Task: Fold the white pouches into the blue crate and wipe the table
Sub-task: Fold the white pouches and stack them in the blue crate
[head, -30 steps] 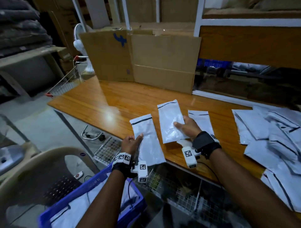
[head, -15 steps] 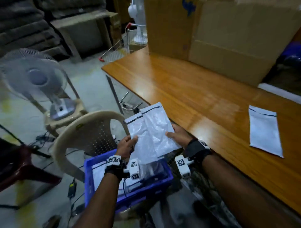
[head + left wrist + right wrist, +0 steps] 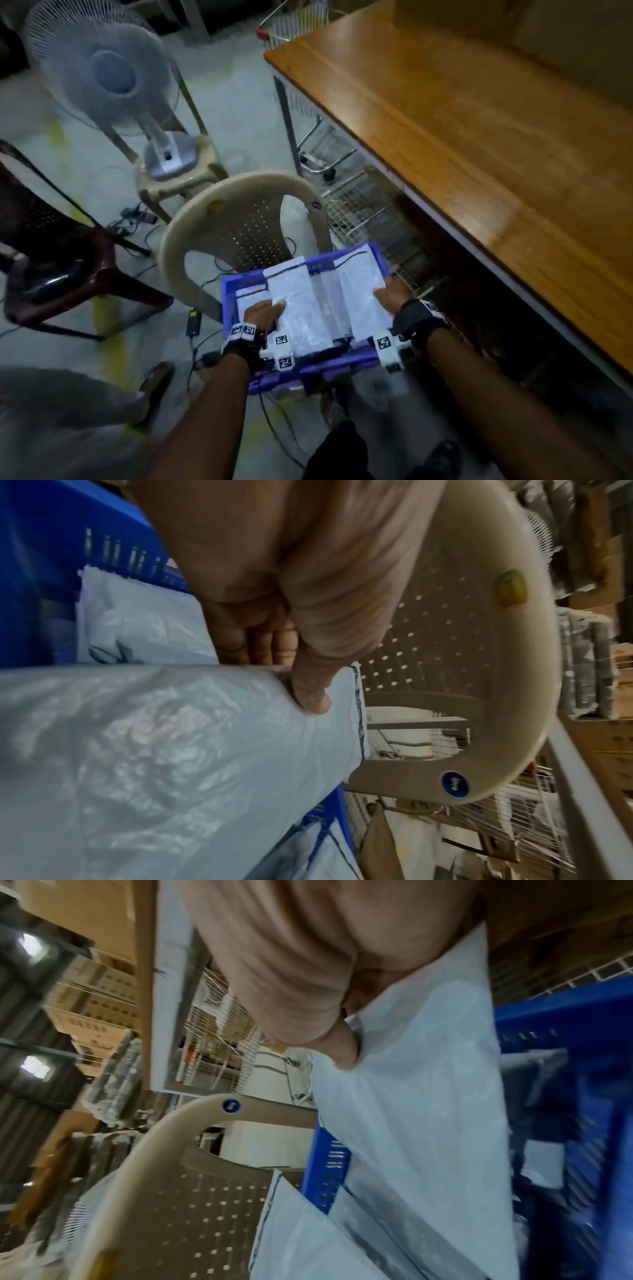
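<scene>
Now the wooden table [image 3: 479,144] is off to the right of the hands, the blue crate [image 3: 308,371] sits under them, and the left hand [image 3: 262,313] and right hand [image 3: 392,294] each pinch a white pouch [image 3: 301,308] over it.

Bare forearms, no sleeves. Black wrist straps: left [image 3: 239,346], right [image 3: 416,322]. White cam blocks w/ black-white square markers, lower centre. Dark trousers [image 3: 339,452] bottom centre.
</scene>
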The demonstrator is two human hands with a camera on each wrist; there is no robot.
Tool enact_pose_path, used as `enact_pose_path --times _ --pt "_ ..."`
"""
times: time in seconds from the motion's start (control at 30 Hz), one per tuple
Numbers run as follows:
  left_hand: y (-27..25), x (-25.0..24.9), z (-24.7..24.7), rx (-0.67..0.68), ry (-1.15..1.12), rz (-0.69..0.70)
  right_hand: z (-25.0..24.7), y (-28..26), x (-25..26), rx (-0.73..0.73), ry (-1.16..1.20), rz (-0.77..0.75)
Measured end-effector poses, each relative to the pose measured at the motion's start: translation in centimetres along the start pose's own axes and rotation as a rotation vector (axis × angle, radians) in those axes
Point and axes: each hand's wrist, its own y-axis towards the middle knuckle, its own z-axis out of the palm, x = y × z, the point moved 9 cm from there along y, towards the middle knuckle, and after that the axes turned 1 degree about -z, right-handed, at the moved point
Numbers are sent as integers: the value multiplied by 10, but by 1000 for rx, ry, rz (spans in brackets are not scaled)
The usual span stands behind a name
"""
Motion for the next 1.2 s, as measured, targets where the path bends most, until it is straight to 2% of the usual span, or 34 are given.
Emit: enact_pose_path --times 0.13,0.23,0.33,0.53,0.73,0.87,1.1,1.2 --pt "-47 -34 32 20 177 48 33 19 -23 15 -144 116" --pt "-38 -40 49 4 480 97 40 34 -33 -36 -86 137" --pt "-23 -41 61 23 606 134 43 45 -42 -91 -64 115" --pt "0 -31 77 66 541 101 51 57 -62 -96 -40 101" --pt "13 -28 88 -8 255 79 38 57 -82 -169 42 152" --pt "19 -33 97 -21 178 85 33 57 -80 -184 40 150" --pt "4 -48 77 -192 17 187 35 45 -60 -211 -103 94" --pt "-8 -60 73 -195 62 276 55 43 -42 -118 -257 -13"
